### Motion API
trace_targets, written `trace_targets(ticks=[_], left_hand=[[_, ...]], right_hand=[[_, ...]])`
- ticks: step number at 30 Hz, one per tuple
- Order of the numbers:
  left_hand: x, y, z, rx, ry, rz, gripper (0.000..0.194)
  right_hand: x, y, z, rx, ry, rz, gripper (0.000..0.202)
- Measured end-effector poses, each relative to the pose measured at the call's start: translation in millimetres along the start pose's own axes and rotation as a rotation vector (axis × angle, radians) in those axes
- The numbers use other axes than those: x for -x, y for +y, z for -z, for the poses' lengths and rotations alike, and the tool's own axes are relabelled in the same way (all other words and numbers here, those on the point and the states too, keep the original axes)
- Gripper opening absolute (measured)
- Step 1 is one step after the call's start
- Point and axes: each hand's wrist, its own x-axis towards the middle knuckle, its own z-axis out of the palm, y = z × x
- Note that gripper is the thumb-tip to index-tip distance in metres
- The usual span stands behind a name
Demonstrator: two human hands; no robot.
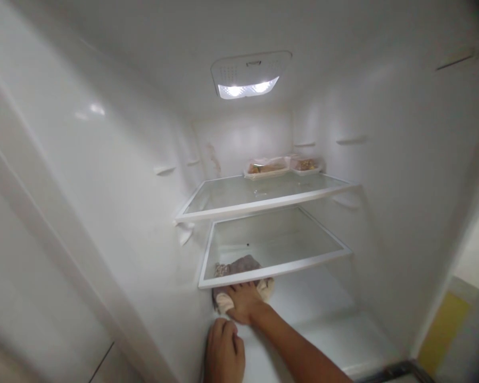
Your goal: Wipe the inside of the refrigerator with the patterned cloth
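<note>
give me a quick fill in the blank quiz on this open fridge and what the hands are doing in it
1. The right hand presses a crumpled ____ under the lower glass shelf.
2. The left hand rests against the fridge's ____ wall.
3. Two clear plastic food trays sit at the back of the ____ glass shelf.
4. The white ceiling lamp is switched ____.

Missing words: cloth; left; upper; on

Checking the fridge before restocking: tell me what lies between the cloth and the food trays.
In the head view, bare glass: the lower shelf above the cloth and the upper shelf, up to the food trays.
</note>
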Motion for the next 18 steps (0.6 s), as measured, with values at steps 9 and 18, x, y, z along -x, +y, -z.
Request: trace_targets(ticks=[9,18], left_hand=[[1,10,20.2,-0.006,-0.011,0.011,0.030],[-2,11,19.0,-0.056,-0.028,-0.054,0.032]], right_hand=[[147,19,18,-0.034,-0.058,-0.082,0.072],[169,96,47,0.178,0.124,-0.584,0.073]])
